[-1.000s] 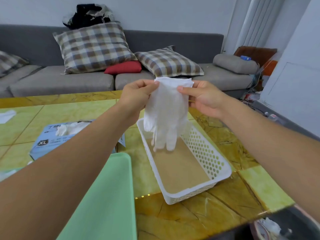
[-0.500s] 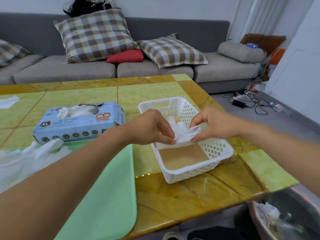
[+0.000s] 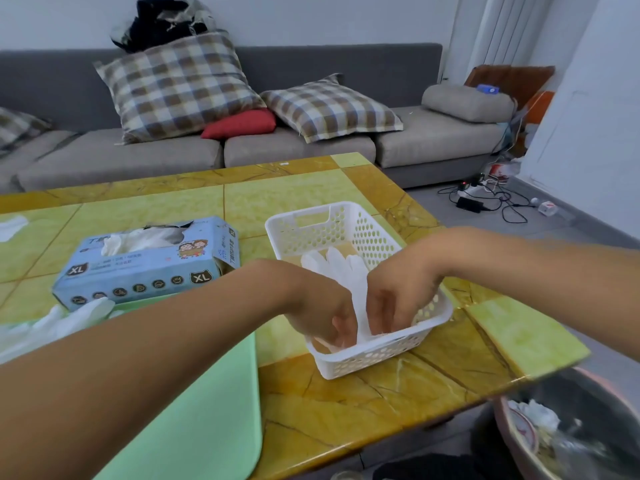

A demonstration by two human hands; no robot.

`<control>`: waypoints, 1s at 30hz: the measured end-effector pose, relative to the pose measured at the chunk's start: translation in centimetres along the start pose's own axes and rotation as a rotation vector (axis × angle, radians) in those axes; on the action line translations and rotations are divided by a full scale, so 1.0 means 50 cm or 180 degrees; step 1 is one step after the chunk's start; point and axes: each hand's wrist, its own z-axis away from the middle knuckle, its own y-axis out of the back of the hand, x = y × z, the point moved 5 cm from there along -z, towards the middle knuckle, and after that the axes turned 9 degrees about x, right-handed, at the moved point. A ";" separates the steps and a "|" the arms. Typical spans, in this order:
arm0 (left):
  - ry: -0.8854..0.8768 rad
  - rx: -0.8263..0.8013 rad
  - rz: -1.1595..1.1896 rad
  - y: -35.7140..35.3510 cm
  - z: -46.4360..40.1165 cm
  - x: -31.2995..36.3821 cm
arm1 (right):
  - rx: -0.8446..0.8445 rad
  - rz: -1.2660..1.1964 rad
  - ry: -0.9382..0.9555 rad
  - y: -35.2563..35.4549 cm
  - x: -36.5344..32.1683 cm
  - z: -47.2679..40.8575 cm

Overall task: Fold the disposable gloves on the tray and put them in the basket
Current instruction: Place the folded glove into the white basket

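The white disposable glove (image 3: 341,271) has been lowered from mid-air into the white perforated plastic basket (image 3: 372,356), both hands brought down inside.

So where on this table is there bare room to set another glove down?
Free: the tabletop in front of the white basket, and the far strip behind the basket and blue glove box. The green tray shows a bare near corner. Crowded: inside the basket, where both hands meet on the glove.
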 end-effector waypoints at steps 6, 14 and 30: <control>0.0181 0.0229 -0.0106 0.036 0.024 -0.022 | 0.1745 -0.0447 0.0050 0.088 0.007 -0.032; 0.0798 0.0936 -0.0598 0.024 0.008 -0.067 | 0.0714 0.0419 -0.0528 0.015 -0.036 -0.096; 0.0382 0.2179 0.0241 0.026 0.158 -0.101 | 0.0849 -0.0561 -0.0377 0.022 -0.071 -0.083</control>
